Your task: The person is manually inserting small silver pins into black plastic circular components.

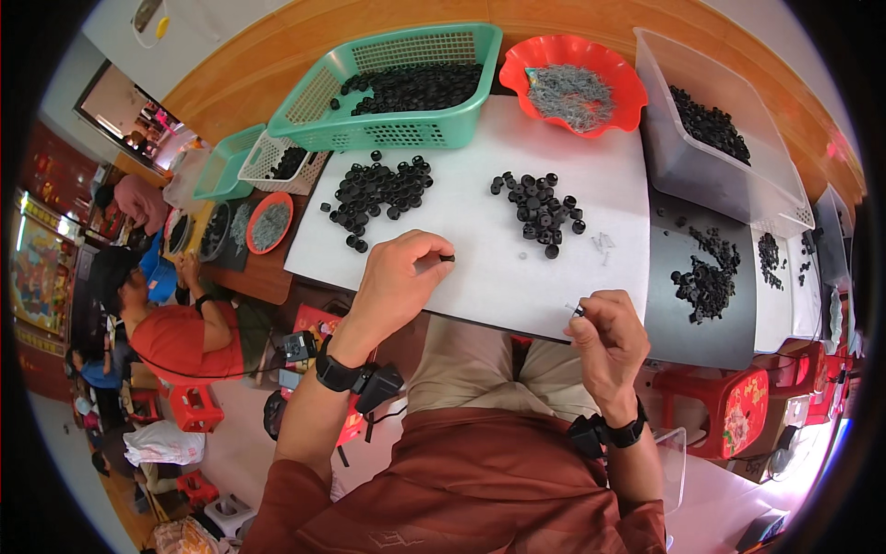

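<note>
Right now my left hand (399,277) is curled nearly closed, thumb and fingertips pinched on a small black cap (447,258) that pokes out at the tip of my fingers. It hovers just over the near edge of the white sheet (480,277) covering the table, knuckles up, wrist bent slightly inward, with the forearm rising from the lower left and a black wristband (338,374) strapped just behind the hand.

My right hand (609,337) is also closed loosely, fingers folded toward the palm, pinching a tiny thin metal piece (576,311) between thumb and forefinger; it is too small to tell its exact shape. That hand sits at the sheet's near edge, just above my lap, its forearm coming up from the lower right.

Beyond my hands lie two loose piles of black caps: one pile (378,196) ahead of my left hand, another (540,208) ahead toward the right. Farther back stand a green basket (406,134) of caps and a red bowl (572,88) of small metal bits.
</note>
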The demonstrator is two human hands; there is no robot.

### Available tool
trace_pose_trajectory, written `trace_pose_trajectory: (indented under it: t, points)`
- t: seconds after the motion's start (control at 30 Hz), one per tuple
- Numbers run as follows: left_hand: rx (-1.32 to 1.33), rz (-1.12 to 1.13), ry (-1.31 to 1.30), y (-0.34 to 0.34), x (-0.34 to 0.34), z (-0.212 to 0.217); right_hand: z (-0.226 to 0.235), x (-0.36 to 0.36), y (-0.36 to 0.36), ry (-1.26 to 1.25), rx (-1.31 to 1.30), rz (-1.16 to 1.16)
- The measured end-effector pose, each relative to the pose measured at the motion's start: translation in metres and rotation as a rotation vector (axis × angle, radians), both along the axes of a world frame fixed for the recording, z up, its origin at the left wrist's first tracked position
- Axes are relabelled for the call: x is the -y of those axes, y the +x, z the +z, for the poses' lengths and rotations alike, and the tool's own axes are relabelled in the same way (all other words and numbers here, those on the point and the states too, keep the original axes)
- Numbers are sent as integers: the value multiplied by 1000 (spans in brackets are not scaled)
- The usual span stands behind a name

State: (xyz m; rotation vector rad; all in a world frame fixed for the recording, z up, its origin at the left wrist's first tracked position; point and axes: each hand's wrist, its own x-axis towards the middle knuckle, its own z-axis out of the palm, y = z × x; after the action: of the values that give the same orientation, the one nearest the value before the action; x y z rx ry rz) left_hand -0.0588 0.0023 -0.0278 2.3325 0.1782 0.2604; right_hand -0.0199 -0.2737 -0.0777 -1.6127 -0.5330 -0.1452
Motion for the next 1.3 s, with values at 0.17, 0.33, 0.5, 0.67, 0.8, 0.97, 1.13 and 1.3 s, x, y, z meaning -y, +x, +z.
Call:
trace_pose_trajectory:
  t: [0.17, 0.33, 0.5, 0.67, 0.8, 0.97, 1.13, 1.3]
  points:
    - [-9, -37, -551, -4, 5, -12, 1, -1, 0, -40, 48, -8]
    - [-2, -79, -865, -6, 17, -15, 7, -5, -1, -65, 74, -1]
    - [-57, -74, -1189, -12, 23, -19, 14, -12, -1, -71, 96, 35]
    - [-60, -114, -1386, -16, 28, -25, 20, -20, -1, -89, 177, 76]
    - [-64, -117, -1501, -18, 31, -26, 23, -26, -1, -111, 204, 83]
    - [-70, -120, -1575, -20, 33, -29, 26, -35, 0, -91, 252, 117]
    - [-55, -106, -1663, -21, 35, -31, 27, -45, 1, -76, 238, 133]
    - [-54, -116, -1696, -19, 36, -32, 26, -53, 3, -49, 223, 146]
